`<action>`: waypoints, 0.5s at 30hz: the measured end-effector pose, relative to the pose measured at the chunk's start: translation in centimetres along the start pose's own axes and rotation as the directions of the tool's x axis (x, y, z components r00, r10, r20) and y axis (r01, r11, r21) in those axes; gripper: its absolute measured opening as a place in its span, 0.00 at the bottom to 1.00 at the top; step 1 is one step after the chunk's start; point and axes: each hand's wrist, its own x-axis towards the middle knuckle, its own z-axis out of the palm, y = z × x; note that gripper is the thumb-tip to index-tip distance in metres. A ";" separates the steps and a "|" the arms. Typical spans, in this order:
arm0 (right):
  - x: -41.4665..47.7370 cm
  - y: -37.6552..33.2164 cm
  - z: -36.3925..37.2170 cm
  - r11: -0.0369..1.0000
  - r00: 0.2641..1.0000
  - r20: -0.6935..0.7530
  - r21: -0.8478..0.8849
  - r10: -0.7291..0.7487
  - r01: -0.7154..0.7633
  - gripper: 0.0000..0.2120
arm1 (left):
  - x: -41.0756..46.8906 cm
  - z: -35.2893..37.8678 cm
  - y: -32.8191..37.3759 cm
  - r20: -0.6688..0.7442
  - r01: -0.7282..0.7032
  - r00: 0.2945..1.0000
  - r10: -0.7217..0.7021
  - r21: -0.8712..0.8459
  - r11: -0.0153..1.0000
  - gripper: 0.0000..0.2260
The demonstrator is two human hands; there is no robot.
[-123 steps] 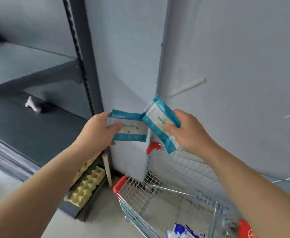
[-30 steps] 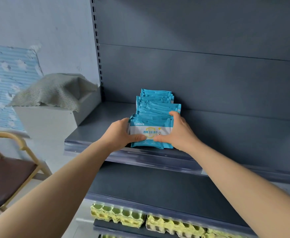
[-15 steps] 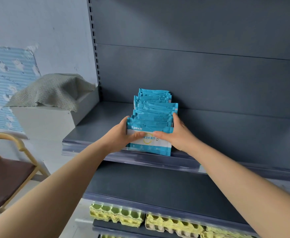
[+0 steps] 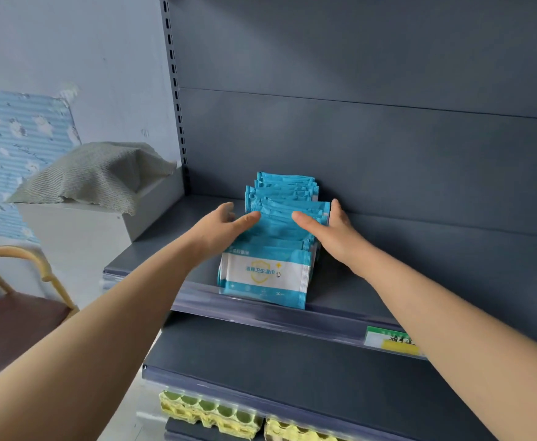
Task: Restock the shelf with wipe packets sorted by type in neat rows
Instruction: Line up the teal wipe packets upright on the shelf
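A row of several blue-and-white wipe packets (image 4: 280, 230) stands upright on the grey shelf (image 4: 404, 281), running from the front lip to the back panel. The front packet (image 4: 265, 275) faces me with its white label. My left hand (image 4: 219, 229) lies against the row's left side, thumb on the packet tops, fingers straight. My right hand (image 4: 327, 229) lies against the right side in the same way, fingers reaching behind the row's edge. Neither hand grips a packet.
A white box (image 4: 79, 224) covered by a grey cloth (image 4: 98, 176) stands left of the shelf. A wooden chair (image 4: 15, 310) is at the lower left. Yellow egg trays (image 4: 213, 412) fill the bottom shelf. A price tag (image 4: 391, 340) sits on the shelf lip.
Both hands let go of the front packets and slid back along the row to its middle. The front packet now stands against the shelf lip.
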 end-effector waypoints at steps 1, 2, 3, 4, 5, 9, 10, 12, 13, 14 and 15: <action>0.7 0.0 0.2 0.999 0.999 0.002 0.018 0.038 -0.038 0.54 | 0.4 0.3 0.5 -0.002 0.000 1.000 0.000 0.004 1.000 0.38; 1.3 0.0 0.4 0.997 0.998 0.012 0.047 0.068 -0.069 0.55 | 0.8 0.6 0.8 0.000 0.006 1.000 -0.006 0.004 1.000 0.36; 1.8 -0.1 0.8 0.994 0.996 0.029 0.067 0.084 -0.086 0.57 | 1.0 0.9 1.1 0.002 0.009 1.000 -0.009 -0.003 1.000 0.34; 2.4 -0.1 1.2 0.992 0.995 0.043 0.082 0.090 -0.094 0.57 | 1.3 1.2 1.1 0.005 0.007 1.000 -0.007 -0.013 1.000 0.30; 2.8 -0.2 1.5 0.992 0.995 0.049 0.090 0.087 -0.091 0.56 | 1.5 1.4 1.1 0.005 0.006 1.000 -0.006 -0.022 1.000 0.27; 3.2 0.0 1.9 0.992 0.998 0.033 0.112 0.046 -0.049 0.48 | 1.9 1.5 0.7 0.000 -0.007 1.000 0.007 0.014 1.000 0.23; 3.3 0.2 1.9 0.993 0.998 0.040 0.109 0.045 -0.049 0.47 | 2.0 1.5 0.5 0.007 -0.010 1.000 0.010 0.020 1.000 0.23; 3.0 -0.1 1.7 0.993 0.996 0.078 0.104 0.046 -0.054 0.46 | 2.2 1.5 0.3 0.020 -0.006 1.000 0.006 0.018 1.000 0.24; 2.9 -0.2 1.6 0.993 0.994 0.100 0.106 0.039 -0.050 0.43 | 2.3 1.6 0.3 0.026 -0.005 1.000 0.004 0.018 1.000 0.25; 2.8 -0.2 1.6 0.993 0.992 0.120 0.116 0.024 -0.039 0.39 | 2.5 1.5 0.1 0.036 0.005 0.999 -0.005 0.010 1.000 0.26; 2.9 -0.1 1.7 0.991 0.991 0.130 0.131 0.015 -0.032 0.35 | 2.6 1.5 0.0 0.052 0.014 0.999 -0.014 -0.012 1.000 0.26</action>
